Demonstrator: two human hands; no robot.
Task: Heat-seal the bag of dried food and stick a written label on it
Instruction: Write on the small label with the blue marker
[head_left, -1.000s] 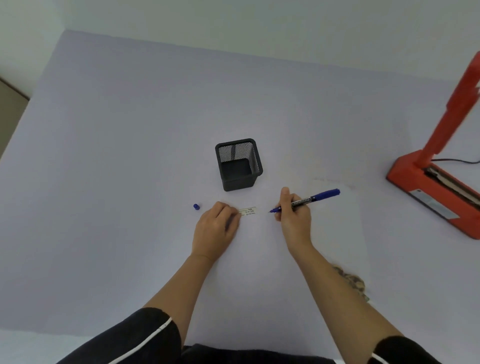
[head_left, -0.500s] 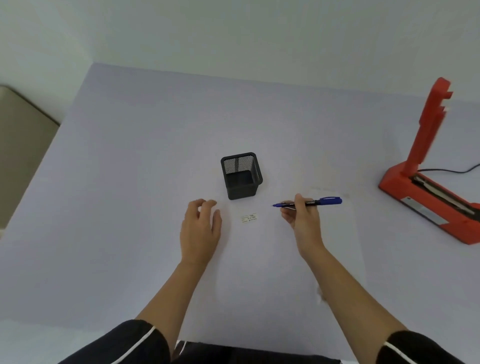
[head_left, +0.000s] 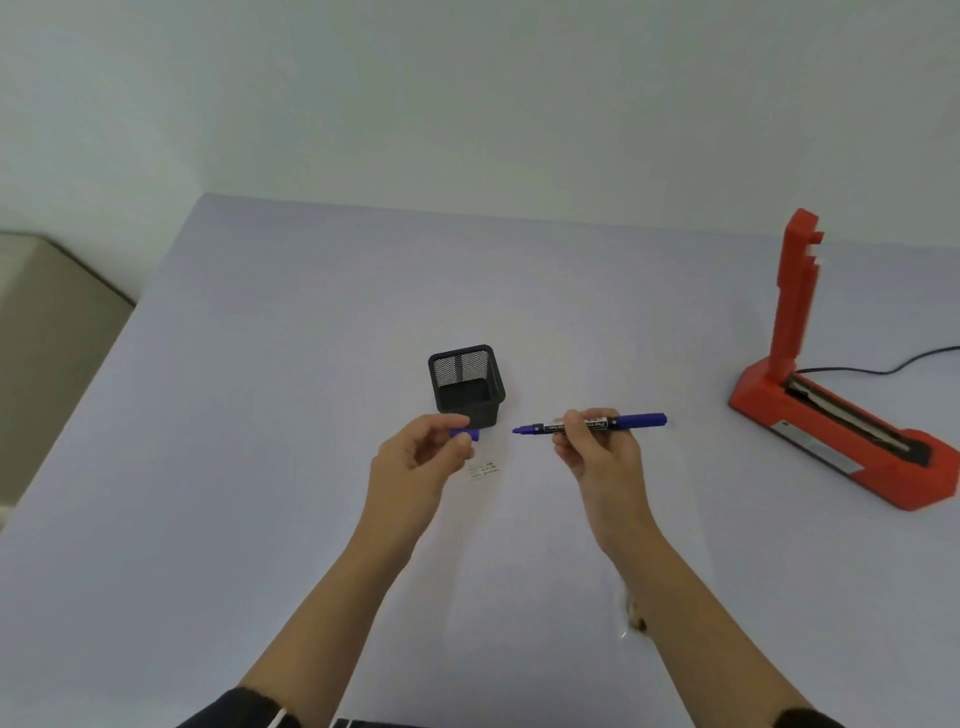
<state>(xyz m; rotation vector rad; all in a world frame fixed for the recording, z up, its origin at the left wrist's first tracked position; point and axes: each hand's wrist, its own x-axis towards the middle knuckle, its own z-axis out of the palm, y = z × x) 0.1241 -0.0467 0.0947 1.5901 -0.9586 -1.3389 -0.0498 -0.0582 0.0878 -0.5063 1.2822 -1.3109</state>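
My right hand (head_left: 597, 457) grips a blue marker (head_left: 592, 423) held level above the table, its bare tip pointing left. My left hand (head_left: 415, 462) pinches the blue marker cap (head_left: 466, 434) a short way left of that tip. Between the hands a small written label (head_left: 483, 470) lies on a clear plastic bag (head_left: 550, 561) spread flat on the table. A bit of brown dried food (head_left: 636, 618) shows by my right forearm, which hides most of it. The red heat sealer (head_left: 831, 415) stands at the right with its arm raised.
A black mesh pen holder (head_left: 466, 384) stands just behind the hands. The sealer's black cable (head_left: 883, 370) runs off the right edge. The table's left edge (head_left: 104, 358) borders a beige floor, and a pale wall rises behind the table.
My left hand left the label, picked the blue cap off the table and lifted it toward the marker tip. My right hand raised the marker level. The camera tilted up.
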